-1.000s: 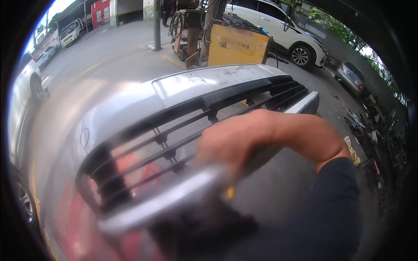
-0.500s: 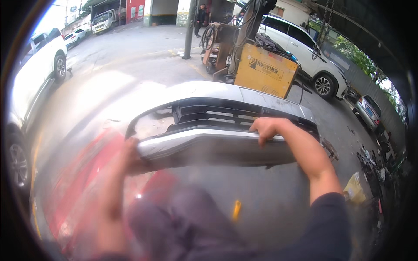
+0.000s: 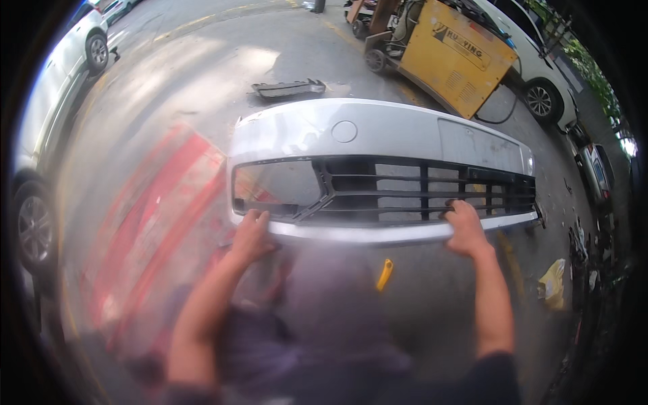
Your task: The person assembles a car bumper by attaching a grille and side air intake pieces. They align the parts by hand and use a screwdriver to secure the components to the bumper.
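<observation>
Bumper, 1 pc, silver w/ blk grille: directly ahead of both hands, extending past each. L hand: holding bumper's near edge, by L end. R hand: holding same edge, R of ctr, fingertips by grille. Yel. tool: on floor, betw. forearms, apart from hands.

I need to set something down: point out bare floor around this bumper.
Beyond the bumper, floor lies bare between the near-left white car and a loose trim piece; nearer, between the yellow tool and right forearm. Crowded: far right, with scattered parts and yellow bag.
</observation>
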### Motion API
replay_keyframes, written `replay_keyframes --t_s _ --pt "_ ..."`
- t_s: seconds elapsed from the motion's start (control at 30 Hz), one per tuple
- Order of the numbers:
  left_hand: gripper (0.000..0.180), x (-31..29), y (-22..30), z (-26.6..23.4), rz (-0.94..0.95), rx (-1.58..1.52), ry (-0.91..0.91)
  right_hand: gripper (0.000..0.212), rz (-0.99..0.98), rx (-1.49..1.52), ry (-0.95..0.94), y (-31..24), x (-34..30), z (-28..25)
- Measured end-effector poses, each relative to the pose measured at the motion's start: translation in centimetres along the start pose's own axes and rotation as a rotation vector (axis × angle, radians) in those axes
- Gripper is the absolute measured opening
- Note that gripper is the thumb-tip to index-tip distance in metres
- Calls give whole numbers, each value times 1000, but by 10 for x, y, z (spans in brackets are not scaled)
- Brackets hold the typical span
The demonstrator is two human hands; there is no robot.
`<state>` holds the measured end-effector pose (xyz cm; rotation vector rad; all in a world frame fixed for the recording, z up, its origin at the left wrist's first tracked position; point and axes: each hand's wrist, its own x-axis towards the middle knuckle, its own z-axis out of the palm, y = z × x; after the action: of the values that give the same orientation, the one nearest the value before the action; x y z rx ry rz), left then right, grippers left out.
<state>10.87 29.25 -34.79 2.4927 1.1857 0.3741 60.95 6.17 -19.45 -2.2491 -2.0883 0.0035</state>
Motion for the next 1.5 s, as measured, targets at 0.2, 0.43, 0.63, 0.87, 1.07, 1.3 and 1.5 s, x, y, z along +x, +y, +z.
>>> replay_keyframes --t_s 0.2,0.43,0.63,0.87,1.07,1.3,1.5 --pt "103 2 -31 25 56 -41 28 55 177 -141 77 -32 4 13" --pt "104 14 -32 20 6 -98 -32 58 213 -213 55 -25 7 1" --pt "91 7 -37 -62 -59 -55 -418 73 358 -160 150 -57 -4 -6" --pt "62 -137 -103 -204 -186 -292 309 68 176 51 319 -107 -28 -16" --pt "28 -418 -160 -51 -1134 -528 957 57 -65 118 396 -150 10 17" --pt "31 -546 -44 154 -1945 -361 546 42 -161 242 504 -142 46 -12" --pt "57 -585 -123 169 -2059 -162 808 34 -226 402 332 -192 71 -23"
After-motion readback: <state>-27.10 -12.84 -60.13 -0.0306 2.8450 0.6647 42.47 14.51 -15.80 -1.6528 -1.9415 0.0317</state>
